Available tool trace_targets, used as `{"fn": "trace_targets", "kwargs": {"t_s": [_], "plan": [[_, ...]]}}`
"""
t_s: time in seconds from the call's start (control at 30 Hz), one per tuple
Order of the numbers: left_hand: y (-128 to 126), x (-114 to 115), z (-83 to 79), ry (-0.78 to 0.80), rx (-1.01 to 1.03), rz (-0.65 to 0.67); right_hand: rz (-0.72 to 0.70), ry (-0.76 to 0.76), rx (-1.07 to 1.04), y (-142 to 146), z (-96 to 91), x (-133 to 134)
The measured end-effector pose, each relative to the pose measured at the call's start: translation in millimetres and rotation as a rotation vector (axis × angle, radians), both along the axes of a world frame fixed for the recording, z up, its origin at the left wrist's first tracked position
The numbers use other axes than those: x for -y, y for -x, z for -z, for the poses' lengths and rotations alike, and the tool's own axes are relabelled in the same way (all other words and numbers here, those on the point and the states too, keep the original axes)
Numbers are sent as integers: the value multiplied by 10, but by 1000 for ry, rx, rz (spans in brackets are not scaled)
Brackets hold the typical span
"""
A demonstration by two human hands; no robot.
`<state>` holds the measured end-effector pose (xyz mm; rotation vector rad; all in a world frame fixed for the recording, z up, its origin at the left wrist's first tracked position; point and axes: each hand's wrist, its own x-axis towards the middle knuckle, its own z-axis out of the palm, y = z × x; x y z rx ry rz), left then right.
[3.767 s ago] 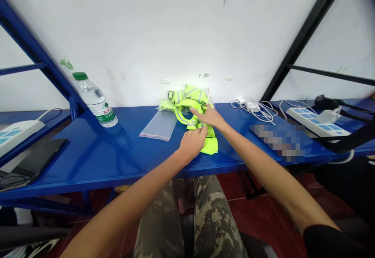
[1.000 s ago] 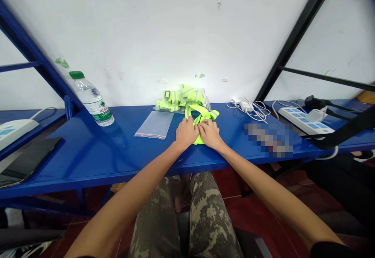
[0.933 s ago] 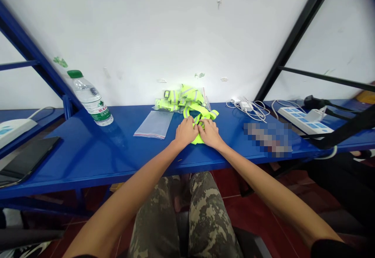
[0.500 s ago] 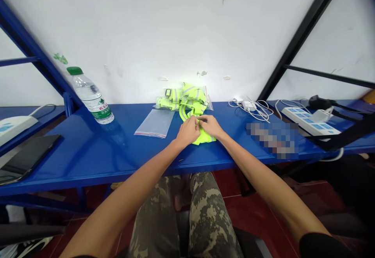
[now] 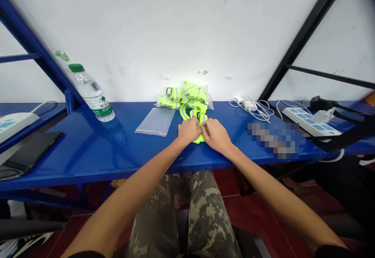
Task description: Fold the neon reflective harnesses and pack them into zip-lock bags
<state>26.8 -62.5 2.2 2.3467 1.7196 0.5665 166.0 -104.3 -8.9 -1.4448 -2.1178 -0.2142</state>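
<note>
A neon yellow reflective strap with grey stripes runs from a pile near the wall down to my hands. My left hand has its fingers closed on the strap. Beside it, my right hand pinches the same strap, its fingertips close to those of the left. Part of the strap is hidden behind both hands. More folded neon straps, one with a black buckle, lie in the pile on clear plastic. A flat clear zip bag rests to the left of my hands.
A water bottle with a green cap stands at the left, near a dark tablet or phone. White cables with chargers lie at the back right, beyond them a power strip. A blurred patch covers something at right.
My right hand has shifted slightly right and down, and the strap end that stuck out below it is now mostly covered. The left hand stays almost in place. The view has moved slightly.
</note>
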Motion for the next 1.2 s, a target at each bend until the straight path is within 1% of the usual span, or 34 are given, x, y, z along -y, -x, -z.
{"fn": "trace_targets", "kwargs": {"t_s": [0.1, 0.2, 0.3, 0.4, 0.5, 0.6, 0.67, 0.73, 0.83, 0.9, 1.03, 1.2], "plan": [[12, -5, 21, 2, 30, 0, -107, 29, 55, -96, 28, 120], [28, -29, 28, 14, 89, 5, -220, 49, 68, -202, 41, 133], [50, -66, 31, 58, 153, -17, -257, 66, 93, -252, 40, 98], [68, -94, 56, 66, 220, -40, -260, 70, 114, -249, 47, 69], [75, -78, 86, -6, 280, -53, -256, 67, 129, -235, 55, 64], [85, 10, 73, -87, 319, -62, -253, 80, 120, -232, 46, 65], [99, 99, 42, -149, 298, -67, -249, 87, 95, -236, 27, 56], [116, 183, 14, -224, 223, -55, -245, 98, 64, -241, -1, 35], [132, 241, -2, -285, 103, 20, -245, 123, 18, -250, -44, -12], [133, 227, 0, -273, 64, 32, -241, 134, -3, -246, -59, -39], [125, 171, -22, -205, 6, -50, -208, 135, -4, -194, -45, -66], [111, 118, -101, -156, -14, -90, -116, 118, -21, -92, -30, -108]]}}
